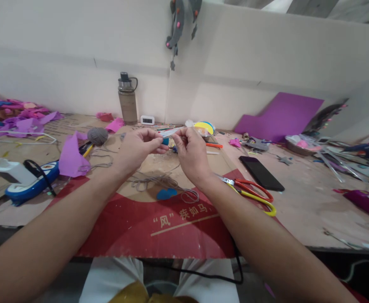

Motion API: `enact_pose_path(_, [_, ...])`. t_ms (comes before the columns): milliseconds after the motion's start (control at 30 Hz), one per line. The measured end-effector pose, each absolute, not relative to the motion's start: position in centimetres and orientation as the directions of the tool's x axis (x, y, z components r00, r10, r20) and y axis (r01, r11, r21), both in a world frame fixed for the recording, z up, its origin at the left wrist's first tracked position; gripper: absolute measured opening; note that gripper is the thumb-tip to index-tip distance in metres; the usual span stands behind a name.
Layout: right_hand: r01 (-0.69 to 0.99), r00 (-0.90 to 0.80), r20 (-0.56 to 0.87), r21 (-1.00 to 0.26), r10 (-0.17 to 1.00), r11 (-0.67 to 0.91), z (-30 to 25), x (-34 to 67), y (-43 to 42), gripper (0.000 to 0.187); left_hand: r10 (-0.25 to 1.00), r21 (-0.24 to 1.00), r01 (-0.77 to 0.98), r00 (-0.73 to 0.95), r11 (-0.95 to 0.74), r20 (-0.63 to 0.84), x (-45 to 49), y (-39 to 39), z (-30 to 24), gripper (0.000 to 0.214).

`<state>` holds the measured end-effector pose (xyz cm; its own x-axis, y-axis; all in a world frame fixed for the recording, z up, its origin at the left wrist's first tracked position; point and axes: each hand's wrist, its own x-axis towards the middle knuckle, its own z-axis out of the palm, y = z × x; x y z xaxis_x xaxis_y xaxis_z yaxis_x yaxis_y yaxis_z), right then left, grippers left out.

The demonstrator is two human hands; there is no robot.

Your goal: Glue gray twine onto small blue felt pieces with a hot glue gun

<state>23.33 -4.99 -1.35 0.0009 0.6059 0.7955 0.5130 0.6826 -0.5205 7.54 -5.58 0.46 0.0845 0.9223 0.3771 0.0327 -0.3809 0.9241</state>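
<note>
My left hand [140, 147] is raised over the middle of the work board, its thumb and fingers pinched on a small blue piece [165, 141]. Close to its right, my right hand [191, 153] also has thumb and fingertips pressed together; what it holds is too small or hidden to name. Loose grey yarn [153, 181] lies on the cardboard [121, 227] below both hands. Blue cut-outs [166, 193] rest beside the strands. Scissors [254, 193] with red and yellow handles lie by my right forearm.
A black phone [262, 172] lies right of the scissors. To the left are a grey yarn ball [98, 136], purple scrap [75, 155] and a blue power strip [33, 185] with a white charger. A bottle [128, 101] stands against the wall. Purple sheet [279, 118] leans at right.
</note>
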Motion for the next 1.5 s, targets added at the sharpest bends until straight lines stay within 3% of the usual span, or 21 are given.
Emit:
enact_pose_path(200, [0.553, -0.075, 0.807, -0.455, 0.586, 0.698, -0.86, 23.7, -5.17, 0.011, 0.927, 0.931, 0.026, 0.102, -0.365, 0.361, 7.49, -5.7, 0.62, 0.017])
enact_pose_path(500, [0.55, -0.117, 0.787, -0.456, 0.605, 0.7, -0.5, 23.84, -5.35, 0.012, 0.921, 0.926, 0.029, 0.119, -0.376, 0.37, 7.38, -5.57, 0.48, 0.016])
enact_pose_path(733, [0.494, -0.089, 0.745, -0.544, 0.662, 0.678, -0.88, 23.53, -4.95, 0.01, 0.931, 0.933, 0.052, 0.113, -0.355, 0.348, 7.4, -5.6, 0.62, 0.016])
enact_pose_path(1067, [0.367, -0.058, 0.634, -0.705, 0.771, 0.607, -0.85, 23.52, -4.94, 0.019, 0.955, 0.972, -0.16, 0.215, -0.174, 0.206, 7.1, -4.8, 0.43, 0.019])
enact_pose_path(1500, [0.334, -0.071, 0.604, -0.736, 0.794, 0.589, -0.89, 23.48, -4.95, 0.019, 0.947, 0.975, -0.042, 0.229, -0.219, 0.223, 7.17, -5.03, 0.63, 0.022])
